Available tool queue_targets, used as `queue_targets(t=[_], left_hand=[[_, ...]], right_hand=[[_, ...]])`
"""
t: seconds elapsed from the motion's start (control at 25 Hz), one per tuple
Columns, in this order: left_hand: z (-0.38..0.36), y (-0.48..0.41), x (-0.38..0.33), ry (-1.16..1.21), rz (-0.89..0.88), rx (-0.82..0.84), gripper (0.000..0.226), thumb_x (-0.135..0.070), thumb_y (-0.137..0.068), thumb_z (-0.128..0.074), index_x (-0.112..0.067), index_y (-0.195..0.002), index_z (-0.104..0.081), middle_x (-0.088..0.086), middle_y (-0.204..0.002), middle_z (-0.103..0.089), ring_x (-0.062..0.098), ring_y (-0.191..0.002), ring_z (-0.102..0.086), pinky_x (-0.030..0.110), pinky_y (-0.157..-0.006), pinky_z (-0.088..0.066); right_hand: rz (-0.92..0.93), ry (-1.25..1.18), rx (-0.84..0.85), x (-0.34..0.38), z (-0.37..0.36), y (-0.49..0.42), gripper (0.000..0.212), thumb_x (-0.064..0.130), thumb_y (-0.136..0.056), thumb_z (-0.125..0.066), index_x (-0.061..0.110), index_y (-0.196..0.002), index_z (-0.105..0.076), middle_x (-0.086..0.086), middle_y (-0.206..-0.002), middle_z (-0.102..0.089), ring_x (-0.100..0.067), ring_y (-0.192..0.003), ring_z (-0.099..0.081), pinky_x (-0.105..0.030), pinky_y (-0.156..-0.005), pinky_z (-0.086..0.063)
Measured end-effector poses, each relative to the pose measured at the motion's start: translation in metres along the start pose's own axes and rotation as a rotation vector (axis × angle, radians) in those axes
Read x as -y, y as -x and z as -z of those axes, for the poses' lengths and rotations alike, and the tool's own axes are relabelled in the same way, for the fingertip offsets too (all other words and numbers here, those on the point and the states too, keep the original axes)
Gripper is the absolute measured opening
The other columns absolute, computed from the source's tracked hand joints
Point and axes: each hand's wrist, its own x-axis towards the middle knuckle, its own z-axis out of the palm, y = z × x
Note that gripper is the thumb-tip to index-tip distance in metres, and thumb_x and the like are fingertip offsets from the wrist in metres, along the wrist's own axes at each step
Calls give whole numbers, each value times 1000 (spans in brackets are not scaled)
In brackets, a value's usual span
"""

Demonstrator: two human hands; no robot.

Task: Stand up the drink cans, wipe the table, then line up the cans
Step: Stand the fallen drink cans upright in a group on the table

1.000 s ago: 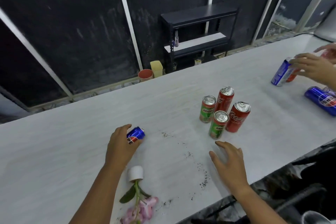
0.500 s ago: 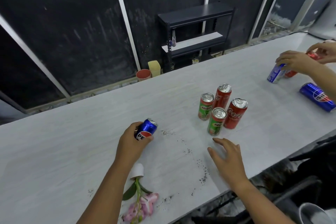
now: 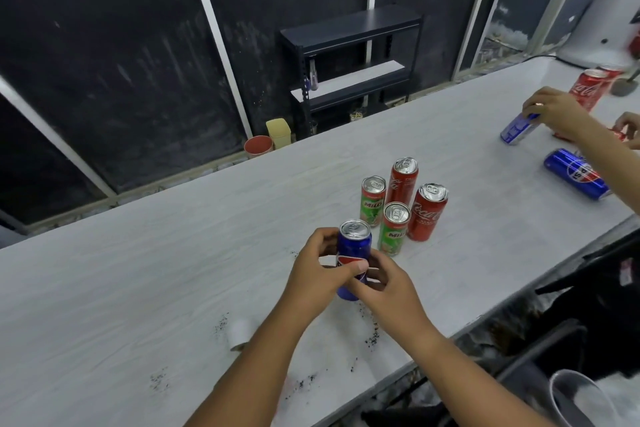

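Since half a second ago, our blue Pepsi can (image 3: 353, 242) has gone from tilted to upright, with both hands now on it.
Our left hand (image 3: 317, 276) clamps fingers and thumb round it, and our right hand (image 3: 393, 289) curls its fingers round the lower side. The can sits just left of the four-can cluster (image 3: 398, 210), its base seemingly touching the table (image 3: 156, 260).

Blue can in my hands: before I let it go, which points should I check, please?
1. Blue can upright: ok.
2. Its base flat on the table: cannot tell, the hands hide part of it.
3. Left hand and right hand both grip it: ok.
4. Apart from the near Milo can: ok.
5. Dark crumbs wiped away: not ok.
6. Far Pepsi can standing: not ok, it lies on its side.
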Motion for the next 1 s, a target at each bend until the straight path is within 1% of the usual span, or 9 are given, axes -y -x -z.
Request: queue_targets(t=[0.12,0.2,0.32,0.4,0.52,0.68,0.8,0.88,1.0], left_hand=[[5,3,6,-114,-3,90,79,-58,-75,-92,-52,-143,-53,-35,-138,-62,-12,-127,-58,24,-100,-56],[15,9,22,-310,-15,37,76,-74,-81,-78,-51,-147,-50,-33,-145,-56,-9,-133,-52,25,-105,-51],[26,21,59,-830,-91,-30,61,-70,-100,-57,-37,-151,-53,-18,-152,-54,7,-141,-46,29,-110,-45],[24,30,81,-999,-106,-16,61,-65,-104,-52,-30,-155,-50,-12,-155,-50,13,-143,-43,30,-113,-41],[18,36,98,-1041,-102,-3,64,-62,-104,-54,-25,-156,-51,-5,-160,-48,19,-147,-43,37,-116,-42],[19,38,101,-1083,-115,-19,65,-64,-103,-52,-26,-156,-50,-5,-161,-46,19,-148,-41,38,-118,-40],[23,39,99,-1074,-123,-6,63,-64,-106,-47,-29,-158,-47,-10,-162,-43,14,-149,-38,32,-119,-37],[30,42,91,-1006,-141,-33,57,-59,-107,-51,-27,-154,-53,-9,-156,-50,13,-143,-45,30,-115,-40],[61,51,82,-882,-205,-170,45,-46,-105,-65,-22,-142,-65,-6,-143,-63,17,-134,-57,35,-110,-48]], right_hand=[[-26,-10,-96,-13,16,5,62,43,-83,-90,38,-139,-63,14,-128,-74,-10,-115,-73,-33,-89,-64],[-44,-18,-207,-19,35,6,64,49,-76,-92,40,-132,-64,16,-124,-75,-6,-111,-74,-24,-86,-63],[-76,-16,-379,-26,76,0,63,52,-66,-93,48,-120,-62,22,-121,-74,-2,-107,-74,-24,-83,-63],[-103,25,-479,-31,103,-5,65,55,-62,-91,48,-119,-60,27,-120,-71,2,-106,-73,-30,-87,-62],[-125,71,-513,-41,128,-10,62,51,-66,-91,51,-118,-56,32,-120,-68,6,-105,-71,-33,-91,-60],[-140,115,-436,-50,135,-14,63,42,-76,-92,52,-124,-53,34,-124,-67,8,-108,-70,-30,-93,-59],[-174,88,-398,-54,132,-6,77,34,-79,-93,36,-142,-49,19,-140,-62,-3,-124,-64,-36,-108,-52],[-204,103,-461,-58,124,10,83,31,-80,-93,29,-148,-44,7,-149,-55,-14,-133,-56,-39,-115,-45],[-191,189,-553,-59,94,43,65,34,-85,-88,32,-137,-50,5,-142,-56,-18,-132,-56,-43,-114,-47]])
